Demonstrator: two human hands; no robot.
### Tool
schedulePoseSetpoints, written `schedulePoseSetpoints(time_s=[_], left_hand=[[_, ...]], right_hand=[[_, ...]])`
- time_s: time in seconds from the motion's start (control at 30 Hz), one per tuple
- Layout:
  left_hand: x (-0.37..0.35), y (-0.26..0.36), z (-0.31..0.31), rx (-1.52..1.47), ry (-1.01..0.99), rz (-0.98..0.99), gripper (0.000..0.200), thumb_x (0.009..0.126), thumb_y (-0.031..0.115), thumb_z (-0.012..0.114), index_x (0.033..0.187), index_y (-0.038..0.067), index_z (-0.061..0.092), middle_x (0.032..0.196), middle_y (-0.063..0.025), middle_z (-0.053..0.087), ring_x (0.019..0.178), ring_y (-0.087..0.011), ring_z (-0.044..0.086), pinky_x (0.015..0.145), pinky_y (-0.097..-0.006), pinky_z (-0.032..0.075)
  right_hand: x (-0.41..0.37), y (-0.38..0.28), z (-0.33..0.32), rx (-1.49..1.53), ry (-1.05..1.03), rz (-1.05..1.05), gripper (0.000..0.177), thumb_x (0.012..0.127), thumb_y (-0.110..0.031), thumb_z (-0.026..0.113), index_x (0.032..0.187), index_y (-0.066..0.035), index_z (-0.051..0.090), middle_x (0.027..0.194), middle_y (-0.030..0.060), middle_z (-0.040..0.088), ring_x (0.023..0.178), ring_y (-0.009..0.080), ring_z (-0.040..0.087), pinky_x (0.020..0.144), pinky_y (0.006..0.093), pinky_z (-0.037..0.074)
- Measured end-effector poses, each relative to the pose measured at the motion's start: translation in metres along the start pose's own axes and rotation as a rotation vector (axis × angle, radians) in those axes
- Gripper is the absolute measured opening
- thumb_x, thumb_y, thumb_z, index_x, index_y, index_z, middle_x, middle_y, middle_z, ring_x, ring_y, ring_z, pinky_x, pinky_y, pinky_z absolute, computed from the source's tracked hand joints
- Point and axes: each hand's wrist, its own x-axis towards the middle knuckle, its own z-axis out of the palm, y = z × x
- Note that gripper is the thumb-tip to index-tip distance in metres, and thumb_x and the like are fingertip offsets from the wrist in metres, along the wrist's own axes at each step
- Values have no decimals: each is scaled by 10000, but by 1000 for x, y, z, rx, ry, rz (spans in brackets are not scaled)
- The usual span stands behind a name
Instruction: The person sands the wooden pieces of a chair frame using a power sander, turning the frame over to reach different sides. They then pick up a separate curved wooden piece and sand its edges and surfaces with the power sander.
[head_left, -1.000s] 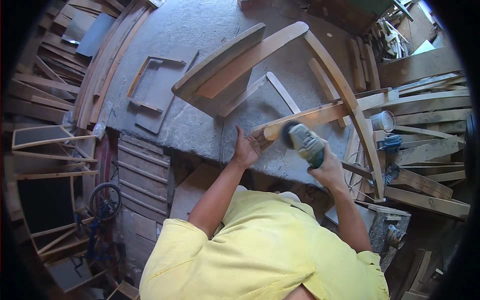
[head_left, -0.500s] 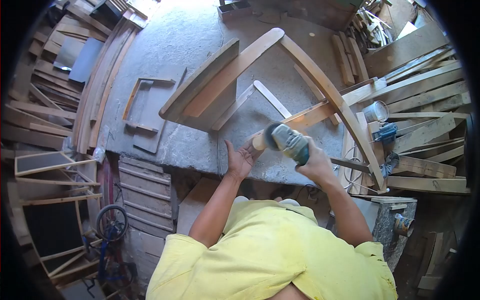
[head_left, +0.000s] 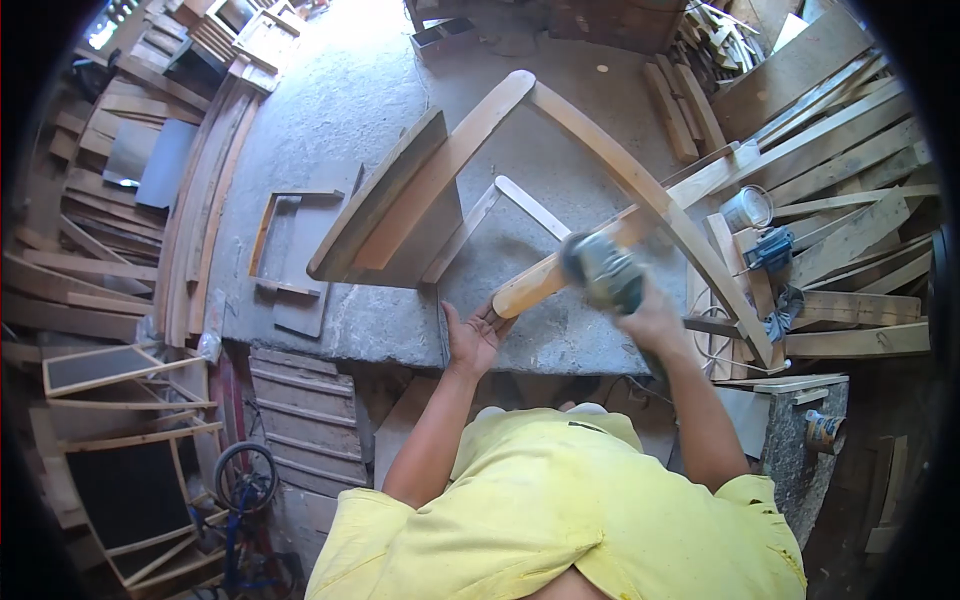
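My right hand is closed round the body of an angle grinder, blurred by motion. The grinder's disc end lies over a wooden bar with a rounded near end, part of a curved wooden frame. At that rounded end is my left hand, palm up, thumb spread and fingers stretched against the wood, their tips partly hidden by it. A broad wooden panel forms the frame's left side. Inside the frame, a pale slat is visible.
Stacked boards fill the right side, near a white tub and a blue tool. A small wooden frame lies on the concrete slab at left. Long planks stand beyond it; a bicycle wheel is lower left.
My right hand has moved the grinder right, away from the bar's rounded end. My left fingers remain by that end, now more plainly against it. The camera view has shifted slightly.
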Motion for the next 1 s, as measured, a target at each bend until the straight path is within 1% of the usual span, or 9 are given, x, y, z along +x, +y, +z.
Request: schedulePoseSetpoints(time_s=[0.03,0.1,0.2,0.27,0.3,0.5,0.83,0.93,1.0], left_hand=[[0,0,1,5,32,3,1119,871,848,257,1400,-123,427,1364,-260,543,1287,-363,522,1132,-450,397],[-3,0,2,24,62,-9,1107,878,842,261,1399,-120,431,1358,-254,550,1279,-356,530,1129,-447,401],[-1,-1,7,133,43,-16,962,931,754,371,1376,-94,469,1348,-220,568,1262,-322,550,1119,-429,418],[3,-9,2,365,76,122,761,967,603,514,1342,-59,510,1347,-185,577,1246,-289,567,1118,-413,427],[4,-9,1,270,68,97,545,974,425,617,1278,-24,569,1301,-144,614,1212,-261,595,1095,-398,462],[7,-10,2,362,110,109,323,990,257,615,1212,23,633,1217,-102,665,1151,-232,637,1043,-375,516],[7,-11,2,341,106,124,316,1001,244,602,1230,28,621,1252,-112,648,1185,-239,612,1087,-391,471],[7,-12,-1,385,117,159,366,1014,292,574,1251,16,611,1261,-115,646,1163,-233,623,1058,-374,489],[8,-9,1,258,142,104,480,1038,401,488,1252,-17,586,1275,-158,633,1207,-285,598,1082,-412,462]], right_hand=[[-7,-18,4,7,7,8,756,623,-211,819,1281,-87,469,1068,250,679,1051,425,648,919,478,515],[-18,-43,8,-111,-227,-21,755,635,-178,780,1320,-108,472,1060,258,681,1037,436,651,913,480,514],[-10,-30,8,-64,-150,-36,753,626,-186,780,1311,-111,475,1037,254,687,1010,461,647,900,493,516],[0,-13,-6,-53,-84,-4,759,623,-183,780,1314,-112,474,1044,247,688,1018,453,650,901,489,513],[6,-4,-14,-18,-58,21,736,642,-202,789,1300,-115,472,1055,244,689,1029,440,654,908,487,518],[26,28,-37,71,41,115,722,648,-221,798,1285,-115,475,1127,234,677,1094,419,638,966,461,501],[45,46,-52,58,67,168,755,622,-245,810,1286,-93,487,1138,243,671,1117,410,631,960,448,499],[37,53,-49,20,110,143,759,610,-241,814,1281,-80,498,1133,253,667,1106,419,630,954,451,500],[36,71,-47,28,147,121,757,601,-229,810,1272,-53,506,1115,256,666,1090,428,630,950,456,499]])
